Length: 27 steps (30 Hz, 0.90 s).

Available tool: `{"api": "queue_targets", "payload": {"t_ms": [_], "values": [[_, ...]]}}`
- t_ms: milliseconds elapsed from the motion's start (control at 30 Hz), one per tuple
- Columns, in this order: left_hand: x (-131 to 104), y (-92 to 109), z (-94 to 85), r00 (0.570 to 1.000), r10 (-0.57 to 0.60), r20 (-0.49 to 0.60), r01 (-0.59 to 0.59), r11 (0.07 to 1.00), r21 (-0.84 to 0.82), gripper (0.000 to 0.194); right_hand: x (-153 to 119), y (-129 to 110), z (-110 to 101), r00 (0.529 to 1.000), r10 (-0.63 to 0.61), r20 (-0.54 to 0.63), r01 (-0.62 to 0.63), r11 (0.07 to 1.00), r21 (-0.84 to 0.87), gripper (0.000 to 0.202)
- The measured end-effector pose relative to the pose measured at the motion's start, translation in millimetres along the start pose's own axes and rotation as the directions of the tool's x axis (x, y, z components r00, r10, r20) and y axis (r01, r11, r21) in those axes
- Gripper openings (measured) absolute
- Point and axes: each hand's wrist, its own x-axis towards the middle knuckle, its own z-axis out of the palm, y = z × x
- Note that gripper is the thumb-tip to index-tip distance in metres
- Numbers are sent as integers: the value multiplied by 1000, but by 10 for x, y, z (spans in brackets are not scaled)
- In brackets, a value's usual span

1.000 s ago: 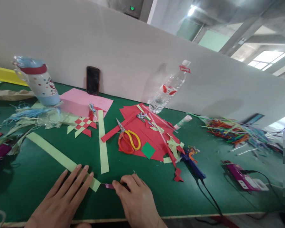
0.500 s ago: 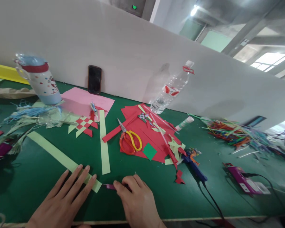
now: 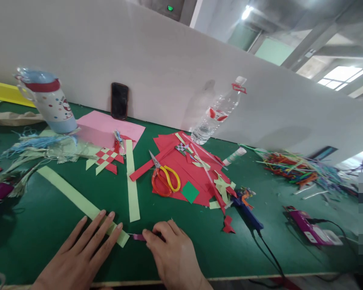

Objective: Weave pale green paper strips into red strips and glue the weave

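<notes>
My left hand [image 3: 86, 243] lies flat with fingers spread, pressing a pale green paper strip [image 3: 71, 192] against the table. The strip runs from the upper left to a slanted end just past my fingertips. My right hand [image 3: 174, 249] is closed around a small purple craft knife [image 3: 138, 237], its thin blade at that slanted end. A second pale green strip [image 3: 133, 197] lies upright between and beyond my hands. Farther back, orange-and-yellow scissors [image 3: 165, 179] rest on red paper [image 3: 181, 161]. A red and pale green woven piece [image 3: 106, 158] lies to their left.
A blue glue gun [image 3: 250, 215] with a cord lies to the right, near a purple box-shaped device [image 3: 311, 229]. Along the wall stand a tumbler [image 3: 54, 104], a phone [image 3: 119, 100] and a water bottle [image 3: 216, 114]. Colourful sticks [image 3: 290, 167] lie far right.
The purple craft knife and my right hand have shifted very slightly left, and the blade now meets the strip's edge. My left hand stays in place on the strip.
</notes>
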Motion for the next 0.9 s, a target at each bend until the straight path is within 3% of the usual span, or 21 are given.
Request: {"api": "queue_targets", "payload": {"t_ms": [267, 667, 900], "values": [[0, -4, 9, 1000, -8, 0, 8, 999, -45, 103, -7, -79, 35, 999, 2, -37, -2, 1000, 3, 25], [-26, -11, 3, 999, -10, 31, 11, 999, -38, 102, 47, -64, 31, 999, 27, 32, -27, 999, 21, 23], [62, 1, -33, 999, 10, -33, -11, 1000, -28, 104, 69, -28, 52, 999, 34, 11, -35, 998, 44, 23]]}}
